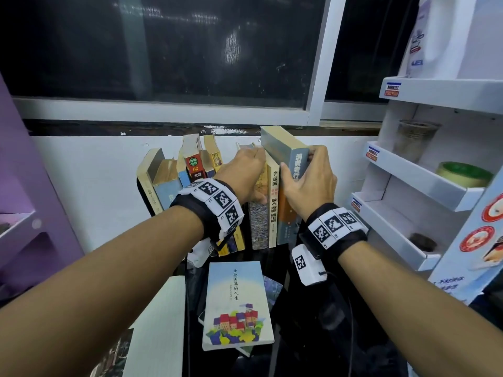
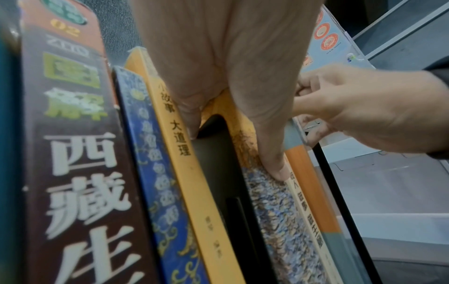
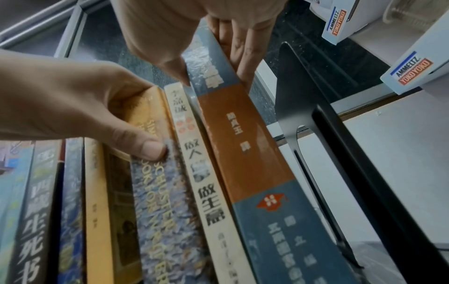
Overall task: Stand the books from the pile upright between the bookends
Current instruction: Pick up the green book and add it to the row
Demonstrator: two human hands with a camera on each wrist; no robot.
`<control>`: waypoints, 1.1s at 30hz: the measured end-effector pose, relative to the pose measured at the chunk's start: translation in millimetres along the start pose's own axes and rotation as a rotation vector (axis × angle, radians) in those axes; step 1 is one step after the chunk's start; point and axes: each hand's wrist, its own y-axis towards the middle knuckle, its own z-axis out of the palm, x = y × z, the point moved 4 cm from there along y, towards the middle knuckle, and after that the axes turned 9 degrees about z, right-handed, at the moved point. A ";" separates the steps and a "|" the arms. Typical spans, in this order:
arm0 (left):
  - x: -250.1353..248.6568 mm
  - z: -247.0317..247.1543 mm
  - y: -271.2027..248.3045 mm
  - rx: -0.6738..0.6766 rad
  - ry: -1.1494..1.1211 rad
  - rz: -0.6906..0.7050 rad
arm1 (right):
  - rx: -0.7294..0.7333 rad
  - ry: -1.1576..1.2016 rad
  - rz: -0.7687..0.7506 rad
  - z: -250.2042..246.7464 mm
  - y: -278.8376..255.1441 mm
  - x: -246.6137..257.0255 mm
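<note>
A row of books stands upright against the wall. At its right end my right hand (image 1: 298, 161) grips a grey-blue and orange book (image 1: 277, 142), thumb on its left face and fingers on its right; it sits higher than its neighbours. In the right wrist view this hand (image 3: 215, 80) holds the book (image 3: 243, 144) just left of the black right bookend (image 3: 303, 100). My left hand (image 1: 245, 170) holds a mottled blue book (image 1: 258, 224), its thumb (image 3: 150, 149) pressing the spine. A cream book (image 1: 273, 210) stands between the two. The pile (image 1: 236, 303), topped by a light blue cover, lies flat in front.
A white cardboard display shelf (image 1: 424, 186) stands close on the right, holding a tape roll (image 1: 462, 174) and a plastic cup (image 1: 413, 140). A purple unit (image 1: 16, 186) is on the left. A dark window runs behind the row. The black left bookend (image 1: 143, 197) closes the row's left end.
</note>
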 end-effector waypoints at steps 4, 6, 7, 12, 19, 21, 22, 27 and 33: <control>0.4 -0.3 0.6 -0.002 -0.001 0.003 | 0.019 0.006 0.022 2.3 -1.2 -3.3; 0.8 -0.1 1.1 -0.001 -0.004 0.005 | 0.009 0.005 0.023 4.1 -2.7 -4.8; 0.8 0.1 1.3 0.000 -0.006 0.004 | 0.006 0.002 0.024 5.1 -3.8 -6.0; 0.0 -0.3 0.8 -0.007 -0.008 -0.002 | 0.048 -0.012 0.027 9.2 -4.6 -9.8; 0.0 -1.5 -0.3 0.002 -0.010 -0.012 | 0.152 0.029 0.024 6.2 -1.7 -9.5; 0.0 -1.5 -0.3 0.004 -0.012 -0.014 | 0.238 0.031 0.009 3.5 0.6 -7.5; 0.1 -1.4 -0.1 0.004 -0.011 -0.013 | 0.285 0.020 0.002 2.0 1.9 -6.8; 0.0 -1.2 0.5 0.003 -0.017 -0.010 | 0.542 -0.039 -0.053 -5.8 4.5 -9.7; 0.9 0.7 4.1 -0.005 -0.015 -0.007 | 0.690 -0.062 -0.050 -2.6 5.4 -15.9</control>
